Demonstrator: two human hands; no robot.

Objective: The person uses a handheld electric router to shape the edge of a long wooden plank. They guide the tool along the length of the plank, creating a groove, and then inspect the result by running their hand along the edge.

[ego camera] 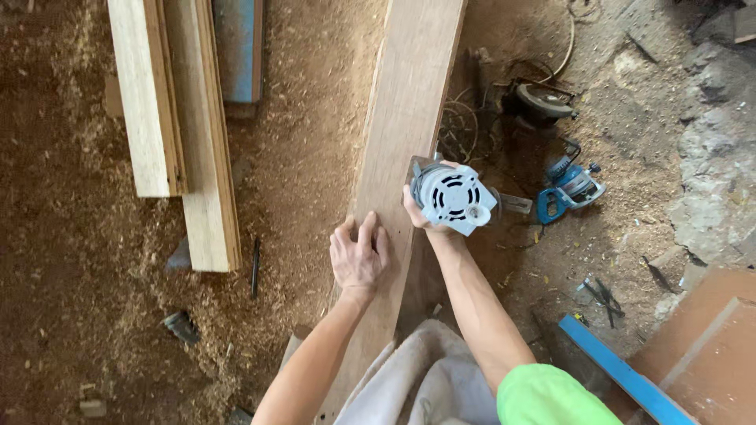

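A worker's left hand [360, 256] lies open and flat on a long plank [402, 134], while the right hand [421, 214] grips a grey power tool [453, 197] above a sawdust-covered floor [71, 260].

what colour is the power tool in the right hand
Pale grey, with dark vent slots on top, seen in the head view: the power tool gripped by the right hand.

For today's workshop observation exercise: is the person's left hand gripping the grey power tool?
No, the left hand lies flat on the long wooden plank, while the right hand holds the grey power tool.
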